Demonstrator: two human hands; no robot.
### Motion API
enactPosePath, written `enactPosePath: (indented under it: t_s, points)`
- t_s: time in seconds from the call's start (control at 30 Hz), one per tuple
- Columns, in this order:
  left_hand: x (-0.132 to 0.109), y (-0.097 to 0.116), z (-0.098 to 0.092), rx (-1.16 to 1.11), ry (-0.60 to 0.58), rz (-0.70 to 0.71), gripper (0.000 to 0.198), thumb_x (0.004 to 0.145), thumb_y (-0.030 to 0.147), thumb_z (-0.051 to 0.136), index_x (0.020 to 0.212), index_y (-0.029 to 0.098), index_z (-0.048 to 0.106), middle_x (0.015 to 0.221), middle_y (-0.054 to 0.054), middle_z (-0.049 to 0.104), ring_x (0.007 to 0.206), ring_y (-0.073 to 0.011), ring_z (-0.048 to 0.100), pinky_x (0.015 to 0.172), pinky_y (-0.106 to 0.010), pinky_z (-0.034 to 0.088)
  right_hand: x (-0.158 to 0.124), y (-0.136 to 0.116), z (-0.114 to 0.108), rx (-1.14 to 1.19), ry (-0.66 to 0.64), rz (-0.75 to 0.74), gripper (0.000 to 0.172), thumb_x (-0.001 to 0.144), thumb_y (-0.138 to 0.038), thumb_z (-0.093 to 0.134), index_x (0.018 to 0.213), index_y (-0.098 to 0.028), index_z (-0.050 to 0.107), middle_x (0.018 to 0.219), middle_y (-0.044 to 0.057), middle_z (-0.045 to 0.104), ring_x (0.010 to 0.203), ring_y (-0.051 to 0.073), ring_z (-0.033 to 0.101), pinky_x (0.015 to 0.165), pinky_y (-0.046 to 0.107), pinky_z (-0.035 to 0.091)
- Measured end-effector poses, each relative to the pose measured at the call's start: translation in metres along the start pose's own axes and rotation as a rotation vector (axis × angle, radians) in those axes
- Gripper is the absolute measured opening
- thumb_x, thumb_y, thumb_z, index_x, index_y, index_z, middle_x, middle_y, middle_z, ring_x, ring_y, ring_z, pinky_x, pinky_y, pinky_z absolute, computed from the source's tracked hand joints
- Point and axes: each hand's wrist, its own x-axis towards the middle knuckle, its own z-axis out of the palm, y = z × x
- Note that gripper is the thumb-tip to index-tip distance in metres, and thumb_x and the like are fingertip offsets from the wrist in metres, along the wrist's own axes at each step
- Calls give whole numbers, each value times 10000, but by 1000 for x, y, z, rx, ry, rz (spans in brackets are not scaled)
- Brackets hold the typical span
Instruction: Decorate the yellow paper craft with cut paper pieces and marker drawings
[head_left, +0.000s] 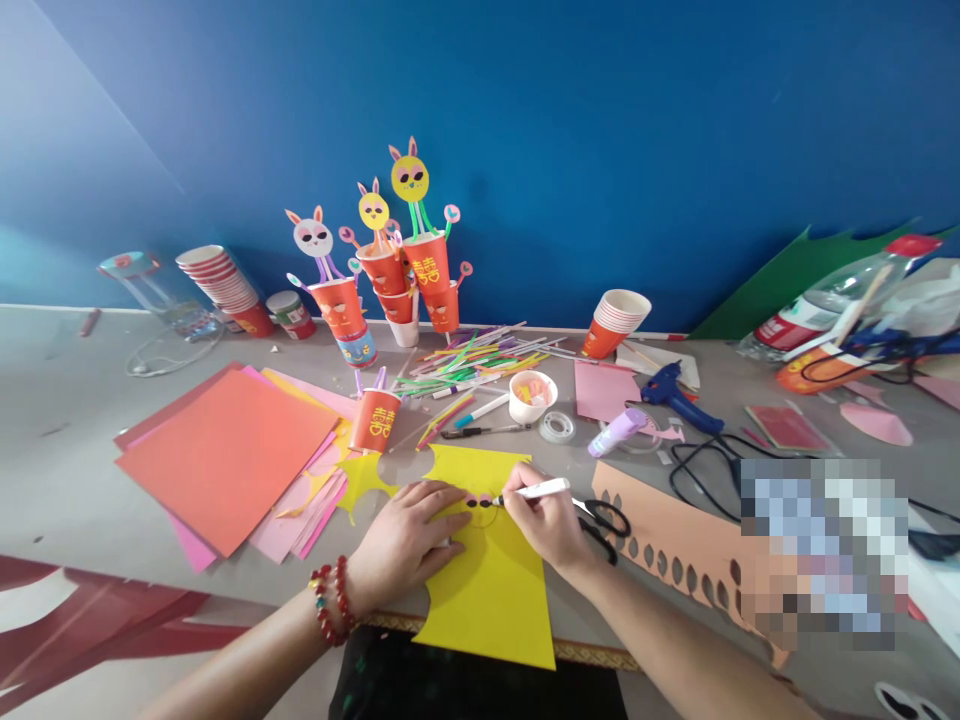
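A yellow paper sheet (491, 590) lies at the table's near edge. My left hand (401, 540) rests flat on it with the fingers spread, and a red bead bracelet (331, 600) circles that wrist. My right hand (546, 522) is closed around a white marker (534, 491). The marker's tip touches the sheet beside small dark marks (480, 501), close to my left fingertips. Black scissors (604, 522) lie just right of my right hand.
A stack of orange and pink paper (225, 455) lies left. Orange cups with paper bunnies (405, 265) stand at the back, with loose straws (472, 360), a cup stack (615, 320), a tape roll (557, 427), a blue glue gun (675, 395) and a punched tan strip (675, 550).
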Motion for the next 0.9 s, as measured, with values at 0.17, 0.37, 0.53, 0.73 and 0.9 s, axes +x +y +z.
enactPosePath:
  t_s: [0.17,0.37,0.53,0.73,0.9]
  points:
    - [0,0,0,1,-2,-1,308,985,362,517,1237,232,637,1378,-80,600,1211,-301,540,982,-474,471,0,1,0,-23,-12,-19,206,858,-215,489,655,-227,456,569,-46,459,514,135,447,511,254,325]
    - [0,0,1,-1,-2,-8,307,981,360,527,1237,236,640,1375,-78,602,1210,-298,541,989,-471,468,0,1,0,14,-5,-12,202,868,-204,478,668,-228,456,555,-57,432,492,128,419,490,251,313]
    - [-1,0,1,3,13,-5,308,976,359,536,1241,241,641,1369,-78,605,1205,-293,546,989,-466,472,0,1,0,-31,-14,-21,208,865,-211,483,658,-225,458,565,-48,456,513,131,449,510,254,323]
    - [-1,0,1,-5,4,-5,308,978,357,530,1236,231,641,1374,-84,600,1212,-291,540,992,-463,471,-2,-1,0,42,12,0,210,884,-214,475,674,-224,460,562,-56,417,499,121,406,490,245,312]
    - [0,1,0,-7,2,-11,301,983,357,521,1225,226,644,1379,-82,599,1218,-294,536,1000,-467,464,-2,3,0,101,18,0,202,885,-200,477,686,-226,463,558,-56,420,497,122,394,478,241,308]
